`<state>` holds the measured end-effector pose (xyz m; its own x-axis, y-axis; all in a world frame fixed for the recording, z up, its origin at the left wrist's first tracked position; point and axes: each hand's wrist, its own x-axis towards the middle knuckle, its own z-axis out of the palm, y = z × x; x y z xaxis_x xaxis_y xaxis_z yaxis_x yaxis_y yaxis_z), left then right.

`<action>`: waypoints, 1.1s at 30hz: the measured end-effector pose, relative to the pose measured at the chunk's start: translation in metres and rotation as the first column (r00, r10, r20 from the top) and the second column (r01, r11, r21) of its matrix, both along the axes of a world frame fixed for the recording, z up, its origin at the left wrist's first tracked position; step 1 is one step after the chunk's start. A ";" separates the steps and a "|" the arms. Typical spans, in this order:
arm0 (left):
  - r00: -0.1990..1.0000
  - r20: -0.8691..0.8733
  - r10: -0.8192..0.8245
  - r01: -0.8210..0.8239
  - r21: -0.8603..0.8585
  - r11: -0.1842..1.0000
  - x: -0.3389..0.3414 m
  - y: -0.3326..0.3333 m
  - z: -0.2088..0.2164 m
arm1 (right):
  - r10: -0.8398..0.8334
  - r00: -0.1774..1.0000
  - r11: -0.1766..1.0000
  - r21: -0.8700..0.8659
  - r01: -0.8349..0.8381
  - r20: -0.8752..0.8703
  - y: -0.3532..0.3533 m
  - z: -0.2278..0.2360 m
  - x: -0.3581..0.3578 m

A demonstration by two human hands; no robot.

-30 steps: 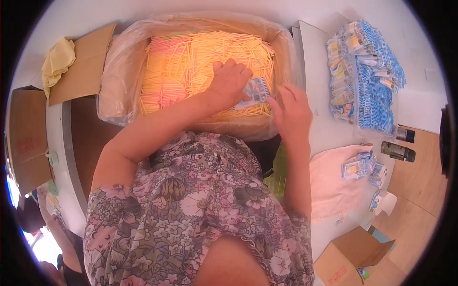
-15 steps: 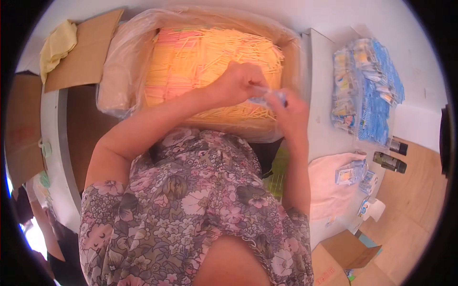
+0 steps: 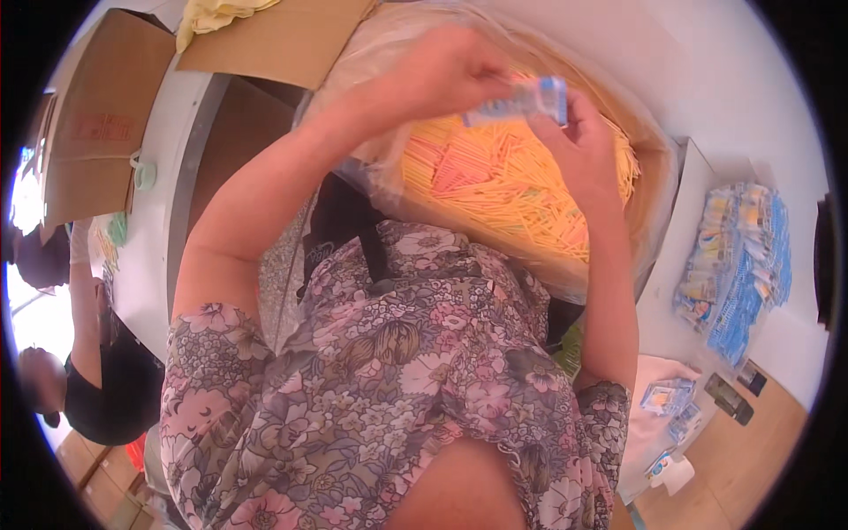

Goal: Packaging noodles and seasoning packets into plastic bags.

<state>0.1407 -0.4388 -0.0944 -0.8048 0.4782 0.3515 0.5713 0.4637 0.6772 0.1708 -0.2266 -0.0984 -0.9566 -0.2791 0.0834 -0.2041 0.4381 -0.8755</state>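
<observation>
A small clear packet with blue and white print point(image 3: 512, 108) is held up over the box of sticks. My right hand point(image 3: 579, 146) is closed on its right end, thumb in front. At the packet's left side, my left hand point(image 3: 455, 72) has its fingers pinched together on the upper edge; the fingertips are partly blurred. Beneath both hands lies a heap of thin yellow and pink sticks point(image 3: 495, 181), loose inside a cardboard box lined with clear plastic point(image 3: 658, 190).
A clear bin of blue packets point(image 3: 738, 265) stands at right. Nearby are a pink cloth point(image 3: 649, 375) with several packets and a dark bottle point(image 3: 729, 399). Cardboard point(image 3: 274, 40) with a yellow cloth point(image 3: 221, 18) and a tape roll point(image 3: 144, 175) lie left. Another person point(image 3: 110, 380) works at far left.
The view has swung, so the box and bin sit farther right and more of the other person shows. My hands have lifted the packet toward the box's far side, turning its printed face into view.
</observation>
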 end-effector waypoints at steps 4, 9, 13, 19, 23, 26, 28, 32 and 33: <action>0.941 0.294 0.166 -0.192 0.060 0.980 0.019 -0.044 -0.017 | 0.336 0.942 0.912 0.251 -0.325 -0.001 -0.025 -0.057 0.010; 0.882 0.419 0.215 -0.282 0.105 0.954 0.045 -0.058 -0.037 | 0.526 0.850 0.637 0.650 -0.413 0.024 -0.068 -0.085 0.007; 0.857 0.457 0.238 -0.329 0.129 0.936 0.057 -0.064 -0.044 | 0.548 0.827 0.435 0.800 -0.414 0.130 -0.081 -0.100 0.012; 0.839 0.476 0.263 -0.354 0.112 0.929 0.066 -0.070 -0.046 | 0.715 0.663 0.437 0.882 -0.176 -0.222 -0.085 -0.123 0.020; 0.828 0.503 0.247 -0.355 0.130 0.926 0.063 -0.066 -0.039 | 0.536 0.792 0.761 -0.575 -0.303 0.293 -0.085 -0.213 0.007; 0.843 0.479 0.244 -0.332 0.107 0.937 0.063 -0.068 -0.036 | 0.593 0.759 0.744 -0.543 -0.388 0.270 -0.090 -0.213 0.000; 0.827 0.495 0.266 -0.351 0.085 0.933 0.067 -0.071 -0.034 | 0.574 0.815 0.816 -0.132 -0.562 0.078 -0.085 -0.194 0.002; 0.797 0.534 0.281 -0.409 0.135 0.903 0.068 -0.075 -0.035 | 0.661 0.704 0.625 0.710 -0.324 -0.260 -0.076 -0.149 0.008; 0.803 0.528 0.277 -0.401 0.134 0.906 0.068 -0.074 -0.030 | 0.703 0.638 0.518 0.840 -0.158 -0.314 -0.076 -0.136 0.011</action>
<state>0.2091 -0.5127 -0.1246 -0.9929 0.0982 -0.0665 -0.0265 0.3627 0.9315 0.1819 -0.3027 -0.2341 -0.5035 -0.8579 0.1024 -0.8592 0.5097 0.0454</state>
